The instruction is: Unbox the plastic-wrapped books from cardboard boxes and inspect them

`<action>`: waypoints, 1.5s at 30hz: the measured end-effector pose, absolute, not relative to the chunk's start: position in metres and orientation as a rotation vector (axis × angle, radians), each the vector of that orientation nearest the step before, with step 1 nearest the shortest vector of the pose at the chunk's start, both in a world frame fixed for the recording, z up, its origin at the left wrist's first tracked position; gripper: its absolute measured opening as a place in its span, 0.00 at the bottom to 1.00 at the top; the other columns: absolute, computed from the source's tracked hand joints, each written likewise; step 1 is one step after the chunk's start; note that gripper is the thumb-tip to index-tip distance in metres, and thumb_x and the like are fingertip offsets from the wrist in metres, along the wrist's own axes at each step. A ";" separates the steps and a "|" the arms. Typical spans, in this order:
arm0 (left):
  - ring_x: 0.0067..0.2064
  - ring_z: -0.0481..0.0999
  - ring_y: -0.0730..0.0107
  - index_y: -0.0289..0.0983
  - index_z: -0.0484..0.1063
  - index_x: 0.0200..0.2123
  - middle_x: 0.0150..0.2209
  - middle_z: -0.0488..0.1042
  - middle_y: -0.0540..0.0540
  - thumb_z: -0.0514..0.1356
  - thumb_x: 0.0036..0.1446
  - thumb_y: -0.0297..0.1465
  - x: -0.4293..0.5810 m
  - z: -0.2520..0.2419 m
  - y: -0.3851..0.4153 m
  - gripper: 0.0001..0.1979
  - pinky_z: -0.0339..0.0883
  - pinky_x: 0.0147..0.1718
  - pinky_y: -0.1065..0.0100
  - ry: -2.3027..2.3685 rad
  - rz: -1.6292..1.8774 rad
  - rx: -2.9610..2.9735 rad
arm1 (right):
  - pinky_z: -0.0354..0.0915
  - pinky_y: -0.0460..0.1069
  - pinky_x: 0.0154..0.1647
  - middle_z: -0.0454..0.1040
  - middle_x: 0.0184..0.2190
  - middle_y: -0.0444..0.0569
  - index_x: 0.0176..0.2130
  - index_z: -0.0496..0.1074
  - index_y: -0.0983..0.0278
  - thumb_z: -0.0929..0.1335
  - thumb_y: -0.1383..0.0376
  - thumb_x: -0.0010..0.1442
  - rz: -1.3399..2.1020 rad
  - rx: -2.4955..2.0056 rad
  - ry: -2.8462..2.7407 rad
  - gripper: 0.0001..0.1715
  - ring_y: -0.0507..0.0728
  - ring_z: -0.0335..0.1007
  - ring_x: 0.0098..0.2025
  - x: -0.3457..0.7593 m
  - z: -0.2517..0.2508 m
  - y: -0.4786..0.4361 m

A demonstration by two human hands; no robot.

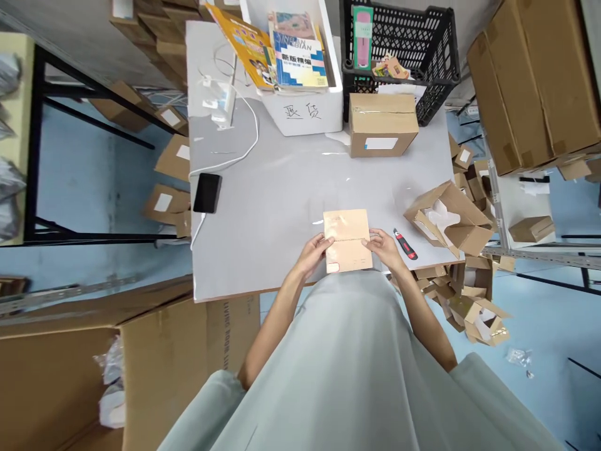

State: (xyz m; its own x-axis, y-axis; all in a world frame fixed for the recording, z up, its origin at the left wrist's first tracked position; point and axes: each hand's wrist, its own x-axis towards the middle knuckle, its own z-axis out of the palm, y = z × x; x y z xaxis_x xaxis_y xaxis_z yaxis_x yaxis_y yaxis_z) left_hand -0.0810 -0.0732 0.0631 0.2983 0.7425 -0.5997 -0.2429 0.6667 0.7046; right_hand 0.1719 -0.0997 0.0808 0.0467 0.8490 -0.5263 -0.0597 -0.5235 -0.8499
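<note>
A flat, pale orange-tan cardboard piece (347, 255), maybe a thin box or packet, is held up at the front edge of the table. A line of small print crosses its middle, and a red-outlined mark sits in its lower left corner. My left hand (313, 252) grips its left edge, thumb on the front face. On the opposite edge, my right hand (384, 247) pinches it the same way. Just right of my right hand lies a red and black box cutter (405, 244). Beyond it stands an opened cardboard box (451, 216) with white packing inside.
At the table's back stand a white bin (307, 113) of books, a black plastic crate (399, 47) and a closed carton (382, 125). A phone (207, 193) and a power strip (225, 103) with cables lie left. Many cartons surround the table; a large open box (159, 376) is front left.
</note>
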 end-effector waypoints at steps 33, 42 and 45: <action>0.41 0.86 0.54 0.39 0.78 0.42 0.40 0.86 0.42 0.78 0.50 0.54 -0.154 0.144 -0.068 0.29 0.82 0.42 0.58 1.049 0.684 0.915 | 0.78 0.56 0.51 0.86 0.48 0.54 0.50 0.74 0.58 0.78 0.41 0.60 1.297 -1.687 -0.898 0.30 0.61 0.83 0.44 0.070 0.145 -0.137; 0.75 0.68 0.40 0.43 0.84 0.33 0.70 0.73 0.40 0.80 0.48 0.42 -0.143 0.152 -0.092 0.14 0.65 0.72 0.43 1.193 1.028 1.065 | 0.64 0.68 0.76 0.71 0.71 0.57 0.38 0.78 0.57 0.84 0.45 0.53 1.221 -1.445 -0.990 0.25 0.70 0.68 0.74 0.101 0.158 -0.116; 0.73 0.71 0.38 0.41 0.85 0.37 0.76 0.67 0.36 0.79 0.50 0.45 -0.135 0.150 -0.101 0.18 0.73 0.65 0.47 1.184 1.007 0.915 | 0.65 0.69 0.76 0.66 0.74 0.55 0.37 0.79 0.57 0.84 0.46 0.55 1.232 -1.386 -0.969 0.23 0.71 0.65 0.76 0.104 0.157 -0.116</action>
State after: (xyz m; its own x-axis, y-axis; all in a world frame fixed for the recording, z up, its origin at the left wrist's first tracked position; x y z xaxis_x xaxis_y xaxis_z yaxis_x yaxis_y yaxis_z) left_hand -0.1353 -0.1010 0.1499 0.0853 0.9531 -0.2902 -0.1336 0.2996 0.9447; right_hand 0.1039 -0.1164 0.1574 0.1591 0.9702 -0.1825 -0.0509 -0.1766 -0.9830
